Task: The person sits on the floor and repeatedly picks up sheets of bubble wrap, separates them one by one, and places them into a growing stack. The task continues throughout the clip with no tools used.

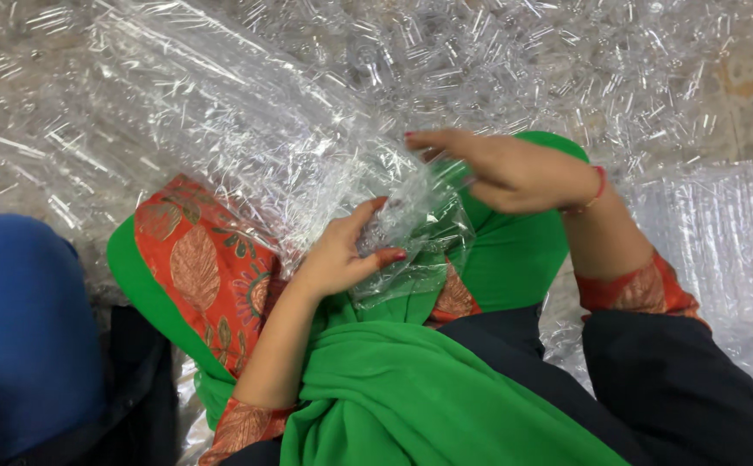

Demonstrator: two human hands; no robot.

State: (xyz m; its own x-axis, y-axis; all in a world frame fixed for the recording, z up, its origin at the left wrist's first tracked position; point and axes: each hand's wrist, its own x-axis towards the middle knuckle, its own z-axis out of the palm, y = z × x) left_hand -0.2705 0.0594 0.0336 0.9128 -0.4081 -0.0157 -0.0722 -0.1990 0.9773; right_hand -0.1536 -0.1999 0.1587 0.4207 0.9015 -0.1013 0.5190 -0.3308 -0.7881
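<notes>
Across your lap, on the green cloth, lies the clear plastic bag, long and packed with small clear bottles, its open end resting between your two hands while the rest slants up and away to your left. The thin film looks slippery and taut, so if you pull hard at the mouth it may tear or slide from your grip, and bottles could spill down into the loose heap of clear bottles spread over the floor around you. The weight sits far from your hands, which could tip the bag off your knee.

Your left hand comes up from below with the wrist bent back, fingers half curled, thumb and forefinger pinching the crumpled film at the mouth. Your right hand reaches across from the right, palm down, fingers nearly straight and pressed on top of the film, not closed round it. A blue shape sits at your left.
</notes>
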